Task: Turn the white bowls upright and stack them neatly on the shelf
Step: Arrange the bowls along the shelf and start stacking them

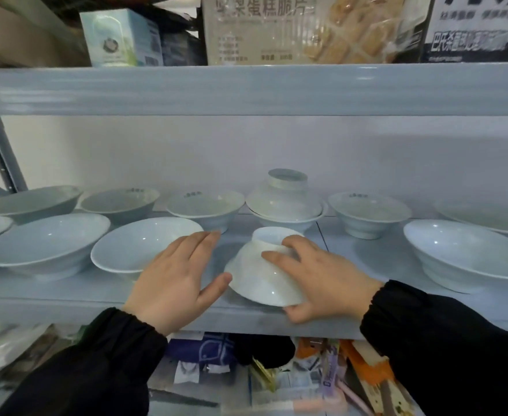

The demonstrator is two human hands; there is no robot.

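An upside-down white bowl sits tilted at the front edge of the grey shelf. My right hand grips it, fingers over its foot and thumb under its rim. My left hand hovers flat beside it with fingers apart, thumb near the bowl's left side, holding nothing. Behind, another inverted bowl rests on an upright bowl. Several upright white bowls line the shelf, among them one under my left fingertips.
Upright bowls stand at the left, the back and the right. The upper shelf beam hangs overhead, carrying food boxes. Packets and clutter fill the level below.
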